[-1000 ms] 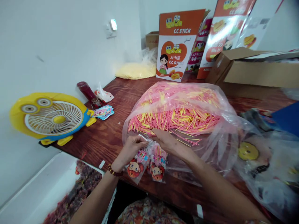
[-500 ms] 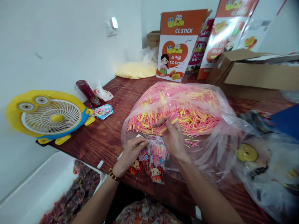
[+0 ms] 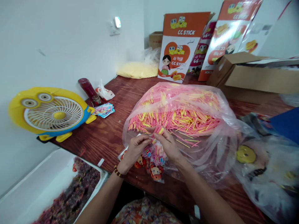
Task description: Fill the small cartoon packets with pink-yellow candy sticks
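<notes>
Lowering of the bundle: half a second ago the right hand [image 3: 169, 144] was raised over the pile; now it is down beside the left hand [image 3: 136, 149], so sticks and packet top meet at one spot.
Right hand: mostly closed, thumb and fingers pinched around a bundle of pink and yellow sticks [image 3: 158, 130].
Left hand: thumb and forefinger nipped together on clear film at the top of a packet [image 3: 140, 161]; whether the film belongs to this one or its neighbour, I cannot tell.
Bundle: at the right fingertips, just beside the left ones, tilted; whether any ends are inside a packet is too small to tell.
Packets: two with red-haired cartoon prints, near the middle of the table's [image 3: 126, 93] front edge, below the fingers; the right-hand packet [image 3: 156, 171] shows sticks through its film.
Pile: loose sticks [image 3: 179, 121] in a pink bag [image 3: 210, 152], beyond the hands towards the back edge.
Left edge: yellow fan [image 3: 58, 115], with printed cards [image 3: 104, 109] beside it.
</notes>
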The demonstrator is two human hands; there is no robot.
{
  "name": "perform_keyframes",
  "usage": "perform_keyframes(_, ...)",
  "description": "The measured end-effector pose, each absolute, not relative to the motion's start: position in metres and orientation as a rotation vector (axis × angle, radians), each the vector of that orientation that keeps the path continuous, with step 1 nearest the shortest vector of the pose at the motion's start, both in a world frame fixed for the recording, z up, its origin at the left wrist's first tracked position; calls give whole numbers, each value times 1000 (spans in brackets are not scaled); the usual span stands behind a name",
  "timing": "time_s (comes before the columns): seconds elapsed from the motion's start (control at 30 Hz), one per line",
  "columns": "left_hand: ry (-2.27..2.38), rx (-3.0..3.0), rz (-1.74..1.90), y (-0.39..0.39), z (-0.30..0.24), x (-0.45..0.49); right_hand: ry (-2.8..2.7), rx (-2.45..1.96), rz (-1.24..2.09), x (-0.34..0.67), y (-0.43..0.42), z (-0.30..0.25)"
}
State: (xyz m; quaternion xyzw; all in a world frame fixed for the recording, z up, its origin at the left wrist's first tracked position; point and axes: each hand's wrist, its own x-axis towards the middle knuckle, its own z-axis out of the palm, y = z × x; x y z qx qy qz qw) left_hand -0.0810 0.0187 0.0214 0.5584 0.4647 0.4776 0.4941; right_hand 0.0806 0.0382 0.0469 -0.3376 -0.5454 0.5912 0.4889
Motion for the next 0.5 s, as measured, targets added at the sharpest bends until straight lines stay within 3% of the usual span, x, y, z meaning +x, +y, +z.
perform_keyframes(0.3,1044,1163,1285,26,23,-75,-2036,-921,1047,98,48,65)
perform_keyframes(0.5,1095,1185,1353,28,20,-79,-1852,-1101,1110,114,54,72)
